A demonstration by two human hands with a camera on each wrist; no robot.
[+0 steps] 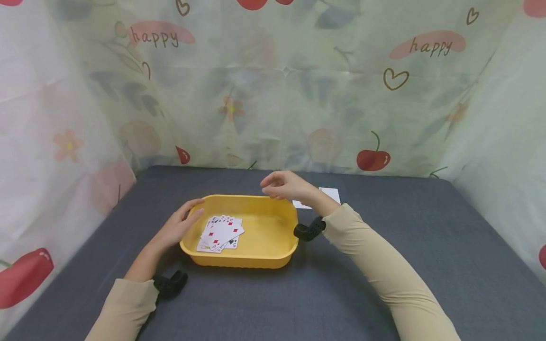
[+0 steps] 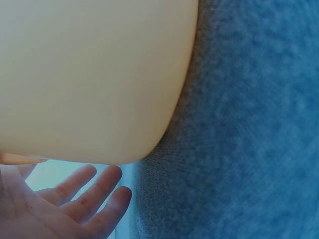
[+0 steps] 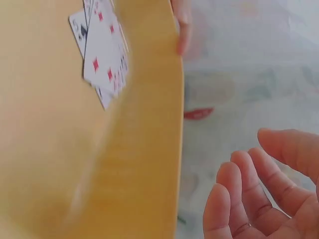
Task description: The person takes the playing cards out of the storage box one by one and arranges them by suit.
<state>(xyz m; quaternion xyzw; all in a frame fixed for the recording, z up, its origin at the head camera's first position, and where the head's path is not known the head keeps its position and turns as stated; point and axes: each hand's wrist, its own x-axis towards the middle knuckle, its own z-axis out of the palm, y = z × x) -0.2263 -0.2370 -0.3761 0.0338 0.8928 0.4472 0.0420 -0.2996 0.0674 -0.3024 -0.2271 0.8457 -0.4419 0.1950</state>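
Note:
A yellow plastic basin (image 1: 256, 262) sits on the dark table, with a loosely fanned pile of playing cards (image 1: 222, 233) on the left of its floor. The four of diamonds (image 3: 99, 47) lies on top. At the basin's left end my left hand (image 1: 181, 222) holds the rim, thumb over the inside; its other fingers (image 2: 97, 191) spread loosely outside the wall. Over the far right corner of the basin hovers my right hand (image 1: 287, 185), fingers loosely bent, nothing between them. Beyond my right wrist lie white cards (image 1: 330, 193), partly hidden by the forearm.
The dark cloth-covered table (image 1: 426, 255) extends on both sides of the basin. Printed fabric curtains (image 1: 281, 104) with cherries and flowers hang behind the table and along both sides. A black band (image 1: 310, 229) circles my right wrist, another (image 1: 170, 283) my left.

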